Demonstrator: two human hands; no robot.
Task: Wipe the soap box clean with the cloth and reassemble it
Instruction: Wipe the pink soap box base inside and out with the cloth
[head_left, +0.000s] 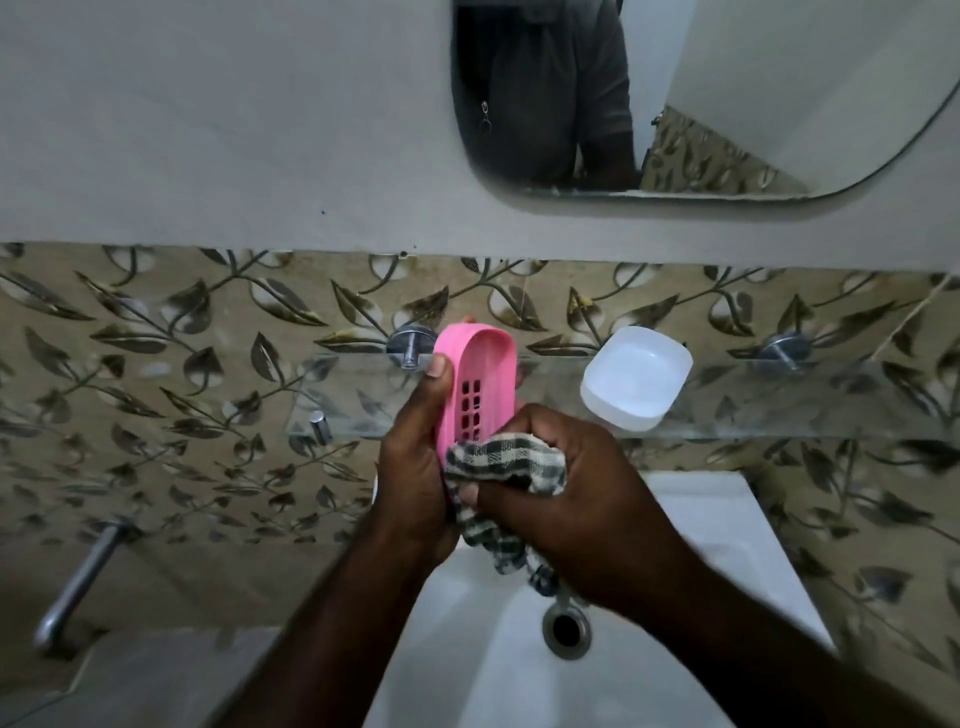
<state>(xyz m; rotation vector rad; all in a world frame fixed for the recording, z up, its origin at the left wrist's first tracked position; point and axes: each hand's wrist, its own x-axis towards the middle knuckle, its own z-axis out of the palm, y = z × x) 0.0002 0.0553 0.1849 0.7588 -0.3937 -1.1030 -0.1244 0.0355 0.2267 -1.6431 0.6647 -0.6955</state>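
My left hand (415, 467) grips a pink soap box tray (485, 364) with a grid of drain holes, held upright above the sink, thumb on its left rim. My right hand (566, 499) is closed on a checked cloth (506, 460), which is pressed against the lower end of the pink tray; the cloth's tail hangs down toward the drain. The translucent white soap box part (636, 376) lies alone on the glass shelf to the right, apart from both hands.
A glass shelf (779, 400) on chrome brackets runs along the leaf-patterned tiled wall. Below is a white sink (467, 649) with a metal drain (566, 629). A chrome bar (78, 582) sticks out at the lower left. A mirror (727, 93) hangs above.
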